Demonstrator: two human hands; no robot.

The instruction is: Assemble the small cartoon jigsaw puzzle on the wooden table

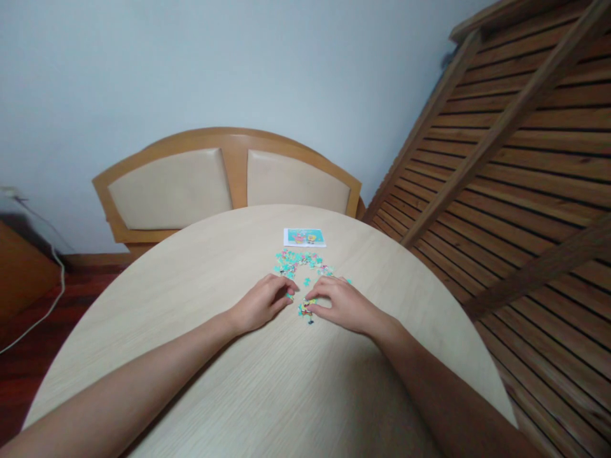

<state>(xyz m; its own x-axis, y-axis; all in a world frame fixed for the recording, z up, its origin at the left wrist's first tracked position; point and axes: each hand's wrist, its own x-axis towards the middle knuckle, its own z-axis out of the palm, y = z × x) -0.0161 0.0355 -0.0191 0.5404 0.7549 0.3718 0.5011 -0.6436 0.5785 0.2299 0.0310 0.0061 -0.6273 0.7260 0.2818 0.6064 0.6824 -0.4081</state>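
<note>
Small jigsaw puzzle pieces lie on the round table. My left hand [265,301] is closed, with a small teal puzzle piece [289,296] between its thumb and fingers. Opposite it, my right hand [341,301] has thumb and forefinger on a small joined cluster of yellow, teal and red puzzle pieces [304,310], partly hidden by the fingertips. One dark piece end [310,322] sticks out at the cluster's near side. Just beyond the hands sits a lone teal piece [307,281].
A heap of loose puzzle pieces [291,259] spreads beyond my hands. Behind it lies a picture card [305,237] with cartoon figures on teal. The pale wooden table [191,394] has a padded headboard [233,165] past its far edge and wooden slats [477,159] at right.
</note>
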